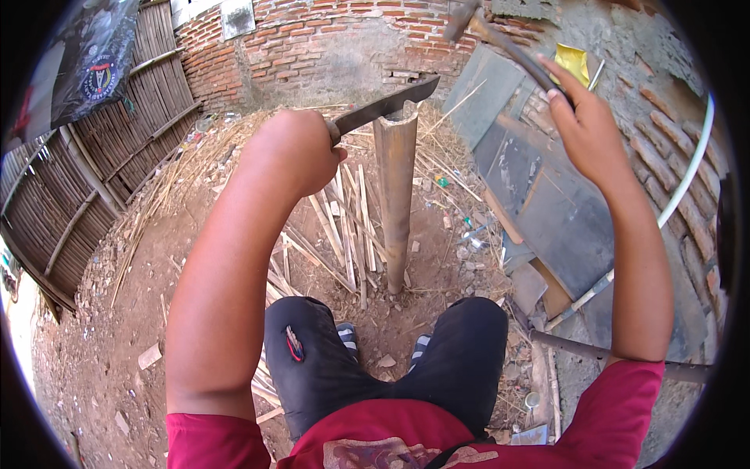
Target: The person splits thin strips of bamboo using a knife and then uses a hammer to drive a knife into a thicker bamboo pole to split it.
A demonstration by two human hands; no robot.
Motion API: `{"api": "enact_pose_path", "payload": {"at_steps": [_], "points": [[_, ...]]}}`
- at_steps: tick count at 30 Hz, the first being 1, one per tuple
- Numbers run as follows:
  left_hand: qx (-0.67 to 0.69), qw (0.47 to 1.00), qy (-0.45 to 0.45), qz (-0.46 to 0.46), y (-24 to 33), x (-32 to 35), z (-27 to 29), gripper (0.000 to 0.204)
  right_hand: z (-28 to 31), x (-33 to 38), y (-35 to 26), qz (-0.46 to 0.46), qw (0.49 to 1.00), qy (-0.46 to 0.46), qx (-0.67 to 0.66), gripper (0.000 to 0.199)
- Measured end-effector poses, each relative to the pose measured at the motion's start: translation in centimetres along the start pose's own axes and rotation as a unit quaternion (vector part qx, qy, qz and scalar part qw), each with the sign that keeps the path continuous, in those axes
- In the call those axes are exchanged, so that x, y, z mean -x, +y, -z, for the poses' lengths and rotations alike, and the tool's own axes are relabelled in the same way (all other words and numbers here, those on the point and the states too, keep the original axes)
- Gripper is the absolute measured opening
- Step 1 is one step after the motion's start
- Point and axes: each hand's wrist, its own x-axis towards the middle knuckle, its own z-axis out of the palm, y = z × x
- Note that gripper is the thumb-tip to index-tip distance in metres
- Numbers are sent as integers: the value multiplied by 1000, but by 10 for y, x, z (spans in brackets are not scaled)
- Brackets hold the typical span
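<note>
My left hand [301, 148] is closed round the handle of a machete [383, 106], its dark blade pointing right with a hooked tip. The blade lies across the top end of an upright bamboo pole [396, 199], which stands on the dirt in front of my knees. Raised at the upper right, my right hand [582, 117] grips the shaft of a hammer [508, 48]. The hammer's head is up in the air, to the right of the machete's tip and apart from it.
Split bamboo strips [351, 223] lie on the ground left of the pole. Dark boards [555, 211] lean at the right, near a pale pipe [691, 172]. A brick wall [312, 55] closes off the back; a bamboo fence [94, 168] stands on the left.
</note>
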Motion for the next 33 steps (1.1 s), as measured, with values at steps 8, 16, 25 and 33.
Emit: {"api": "enact_pose_path", "payload": {"at_steps": [8,16,25,33], "points": [[7,1000,7,5,1,1,0,29,-28,6,-7,60,995,-43,70,44],[-1,1000,-8,9,6,8,9,28,-29,7,-18,7,997,-54,48,44],[-10,1000,1,10,7,6,5,26,-20,6,-31,-16,998,31,-53,44],[-8,1000,9,-16,13,6,4,24,-25,19,-8,-1,999,11,-43,44]]}}
